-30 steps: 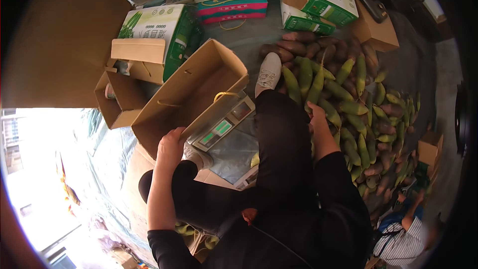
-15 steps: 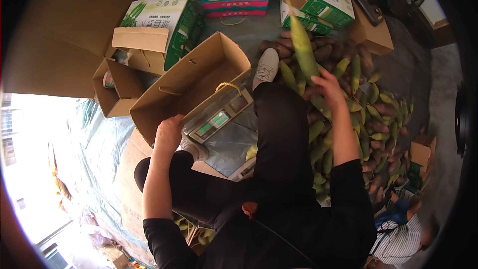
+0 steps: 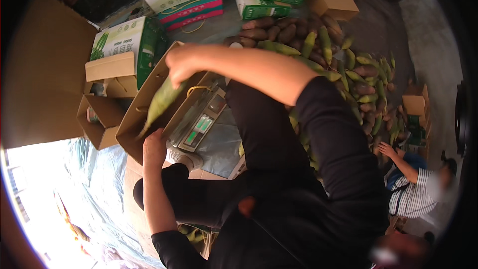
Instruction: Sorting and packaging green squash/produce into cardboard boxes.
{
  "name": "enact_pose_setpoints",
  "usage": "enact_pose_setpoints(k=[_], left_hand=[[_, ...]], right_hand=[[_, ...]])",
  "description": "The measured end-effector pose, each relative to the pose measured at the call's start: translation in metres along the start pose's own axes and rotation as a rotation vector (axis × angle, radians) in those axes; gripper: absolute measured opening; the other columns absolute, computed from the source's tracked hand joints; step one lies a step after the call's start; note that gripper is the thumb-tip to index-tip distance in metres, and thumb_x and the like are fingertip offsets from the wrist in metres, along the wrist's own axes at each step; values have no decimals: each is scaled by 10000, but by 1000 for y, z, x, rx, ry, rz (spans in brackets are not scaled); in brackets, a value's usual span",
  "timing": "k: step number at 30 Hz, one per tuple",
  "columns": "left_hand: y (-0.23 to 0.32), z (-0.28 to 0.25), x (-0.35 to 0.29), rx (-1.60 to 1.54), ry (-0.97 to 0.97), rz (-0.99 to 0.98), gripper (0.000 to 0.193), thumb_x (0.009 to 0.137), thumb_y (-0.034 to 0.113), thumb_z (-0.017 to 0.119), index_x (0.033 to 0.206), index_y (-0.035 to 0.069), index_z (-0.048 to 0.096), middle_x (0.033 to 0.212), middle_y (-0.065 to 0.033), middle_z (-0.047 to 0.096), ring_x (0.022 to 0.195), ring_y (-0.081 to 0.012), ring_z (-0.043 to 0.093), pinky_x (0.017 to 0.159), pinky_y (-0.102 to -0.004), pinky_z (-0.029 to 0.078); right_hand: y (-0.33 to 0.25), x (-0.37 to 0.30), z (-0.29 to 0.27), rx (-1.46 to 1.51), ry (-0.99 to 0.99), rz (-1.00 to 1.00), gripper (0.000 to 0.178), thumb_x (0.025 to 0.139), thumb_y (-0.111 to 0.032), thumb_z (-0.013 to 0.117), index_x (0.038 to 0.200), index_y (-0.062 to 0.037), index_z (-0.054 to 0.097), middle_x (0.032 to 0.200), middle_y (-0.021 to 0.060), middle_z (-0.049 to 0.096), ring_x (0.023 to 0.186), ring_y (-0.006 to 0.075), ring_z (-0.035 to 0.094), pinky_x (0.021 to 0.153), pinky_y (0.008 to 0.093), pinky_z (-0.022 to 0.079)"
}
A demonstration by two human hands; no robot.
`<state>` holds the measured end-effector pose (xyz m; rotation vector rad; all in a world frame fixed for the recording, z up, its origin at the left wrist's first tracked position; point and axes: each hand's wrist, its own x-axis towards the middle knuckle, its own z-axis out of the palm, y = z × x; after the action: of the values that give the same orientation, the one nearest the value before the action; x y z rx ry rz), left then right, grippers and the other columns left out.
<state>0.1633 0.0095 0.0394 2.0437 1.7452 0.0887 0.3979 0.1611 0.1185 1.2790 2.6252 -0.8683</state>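
A long open cardboard box (image 3: 180, 111) stands tilted beside my left leg, on or against a scale (image 3: 200, 128) with lit green displays; its base is hidden. My right hand (image 3: 182, 64) is closed round the thick end of a green radish (image 3: 165, 100). The radish hangs slantwise into the box opening, its thin tip pointing down toward the near end. At the box's near edge, my left hand (image 3: 155, 146) grips the cardboard rim with bent fingers. A yellow rope handle (image 3: 198, 88) sticks up from the box's right side.
A big pile of green radishes and dark reddish-brown roots (image 3: 366, 69) spreads to my right. Printed cartons (image 3: 118, 40) and stacked boxes (image 3: 191, 12) stand at the far side. A co-worker in a striped shirt (image 3: 411, 197) reaches toward the pile at lower right.
My right hand has swung left from over the pile, carrying the green radish into the box opening. My left hand stays on the box rim. The view has shifted a little.
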Motion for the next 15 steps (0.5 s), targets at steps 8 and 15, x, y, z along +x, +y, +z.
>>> enact_pose_setpoints(k=[8,15], left_hand=[[2,-1,-4,-79,-39,-31,220,782,58,535,985,20,608,854,-238,600,860,-394,574,730,-447,452],[2,5,5,-38,-74,14,235,776,43,536,1000,27,607,872,-234,604,870,-390,577,722,-438,462]], right_hand=[[-30,38,76,-225,-204,238,358,757,-195,615,1089,-62,625,1100,82,628,1040,243,583,787,451,464],[27,-1,10,120,359,-248,396,752,-269,633,1089,-62,610,992,122,645,886,245,622,750,353,484]])
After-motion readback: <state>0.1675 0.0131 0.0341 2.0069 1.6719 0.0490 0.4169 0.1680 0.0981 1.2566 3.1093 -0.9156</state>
